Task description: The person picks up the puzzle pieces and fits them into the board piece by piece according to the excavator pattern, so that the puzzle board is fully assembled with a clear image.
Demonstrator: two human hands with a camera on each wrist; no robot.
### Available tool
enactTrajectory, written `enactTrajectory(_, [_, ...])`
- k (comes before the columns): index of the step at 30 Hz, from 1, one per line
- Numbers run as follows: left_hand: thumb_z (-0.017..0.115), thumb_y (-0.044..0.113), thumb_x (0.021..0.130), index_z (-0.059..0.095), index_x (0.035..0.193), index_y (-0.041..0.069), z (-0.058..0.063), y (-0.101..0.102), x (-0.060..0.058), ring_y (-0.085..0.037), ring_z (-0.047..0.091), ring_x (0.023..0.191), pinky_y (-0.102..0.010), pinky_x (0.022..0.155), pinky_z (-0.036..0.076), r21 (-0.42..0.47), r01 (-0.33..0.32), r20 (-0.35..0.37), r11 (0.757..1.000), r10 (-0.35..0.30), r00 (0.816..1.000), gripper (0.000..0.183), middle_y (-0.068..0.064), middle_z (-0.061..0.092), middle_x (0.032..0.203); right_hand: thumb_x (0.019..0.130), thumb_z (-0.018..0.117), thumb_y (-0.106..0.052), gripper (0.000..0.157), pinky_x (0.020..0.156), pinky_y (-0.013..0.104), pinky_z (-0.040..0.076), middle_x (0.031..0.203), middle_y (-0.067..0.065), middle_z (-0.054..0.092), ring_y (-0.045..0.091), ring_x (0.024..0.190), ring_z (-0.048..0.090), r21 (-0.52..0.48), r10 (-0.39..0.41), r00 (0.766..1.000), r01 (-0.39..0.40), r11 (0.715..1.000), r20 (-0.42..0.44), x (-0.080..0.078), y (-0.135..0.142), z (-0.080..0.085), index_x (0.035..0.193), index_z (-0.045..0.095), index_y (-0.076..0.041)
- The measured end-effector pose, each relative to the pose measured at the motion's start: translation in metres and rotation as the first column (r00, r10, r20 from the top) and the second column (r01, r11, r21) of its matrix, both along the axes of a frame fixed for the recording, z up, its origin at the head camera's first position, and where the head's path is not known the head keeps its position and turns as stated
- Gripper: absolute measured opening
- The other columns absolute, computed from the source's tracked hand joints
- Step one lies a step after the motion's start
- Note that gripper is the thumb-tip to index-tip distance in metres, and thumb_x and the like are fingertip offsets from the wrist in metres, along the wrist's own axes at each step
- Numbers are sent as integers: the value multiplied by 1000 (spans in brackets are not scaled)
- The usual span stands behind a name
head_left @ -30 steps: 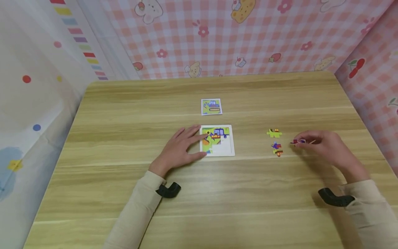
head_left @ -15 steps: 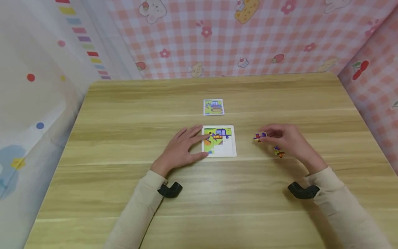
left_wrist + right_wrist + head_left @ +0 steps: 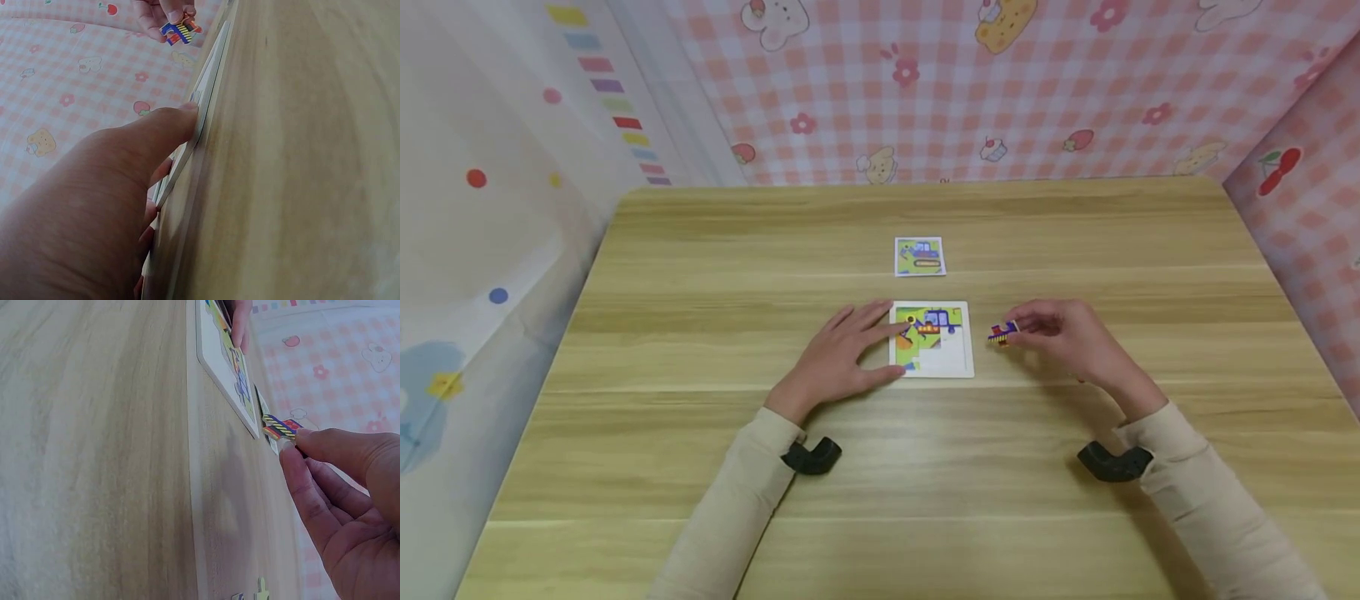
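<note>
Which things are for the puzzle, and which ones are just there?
For the puzzle:
puzzle tray, partly filled
puzzle piece in the right hand
loose pieces, only partly in view
excavator picture card, probably the guide

Just there:
pink gingham cloth
black wrist attachments

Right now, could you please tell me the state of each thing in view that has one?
Puzzle board: partly filled, lower right bare.
Held puzzle piece: pinched, raised, not yet fitted.
Loose pieces: unplaced, partly in view.
Picture card: face up beyond the board.
Left grip: spread over the board's left edge.
Right grip: pinching that piece.
</note>
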State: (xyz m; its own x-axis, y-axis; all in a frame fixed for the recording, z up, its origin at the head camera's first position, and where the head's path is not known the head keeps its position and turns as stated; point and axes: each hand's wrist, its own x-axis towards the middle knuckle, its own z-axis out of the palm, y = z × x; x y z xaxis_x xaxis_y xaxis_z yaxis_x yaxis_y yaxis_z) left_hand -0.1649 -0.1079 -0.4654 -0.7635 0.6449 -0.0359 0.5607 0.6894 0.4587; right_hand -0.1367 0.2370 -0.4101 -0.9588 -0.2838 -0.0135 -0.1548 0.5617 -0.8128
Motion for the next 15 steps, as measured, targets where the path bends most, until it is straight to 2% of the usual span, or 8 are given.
enactTrajectory(5, [55,65,97,45,158,29,0,-1,0,-15,13,158,-39,129,2,6,1,6,1000,-1,1000,72,0,21,172,92,75,3,21,74,15,57,101,19,75,8,85,68,-50,-11,1000,11,999,2,1,1,-4,113,74,6])
enactTrajectory(15, [55,65,97,45,158,29,1,0,0,-15,13,159,-38,129,2,4,1,11,1000,-1,1000,72,0,21,172,93,76,-3,15,69,18,55,97,14,75,10,83,67,-22,-57,997,58,998,53,3,-3,-7,108,76,1])
